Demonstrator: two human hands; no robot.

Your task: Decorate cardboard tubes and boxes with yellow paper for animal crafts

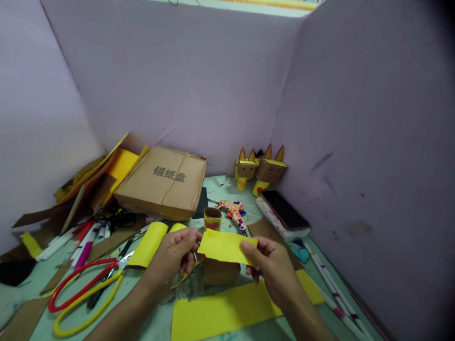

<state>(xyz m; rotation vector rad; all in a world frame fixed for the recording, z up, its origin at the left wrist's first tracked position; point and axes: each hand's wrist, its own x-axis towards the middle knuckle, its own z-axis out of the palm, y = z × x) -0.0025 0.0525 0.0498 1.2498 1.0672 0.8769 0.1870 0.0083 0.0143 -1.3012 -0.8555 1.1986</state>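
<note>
My right hand grips a small yellow paper piece, thumb on top and fingers beneath. At its left edge is my left hand, thumb and forefinger pinched together; whatever is between them is hidden. Just below the paper stands a small brown cardboard box, partly covered by it. A yellow-wrapped tube with a red mark stands behind. Nearer me lies a long yellow paper strip, running under my right hand. Left of my left hand lies a curved yellow piece.
Large scissors with red and yellow handles lie left, by several markers. A flat carton and leaning cardboard fill the back left. Horned cardboard figures stand back right. A phone rests on a white pack, right.
</note>
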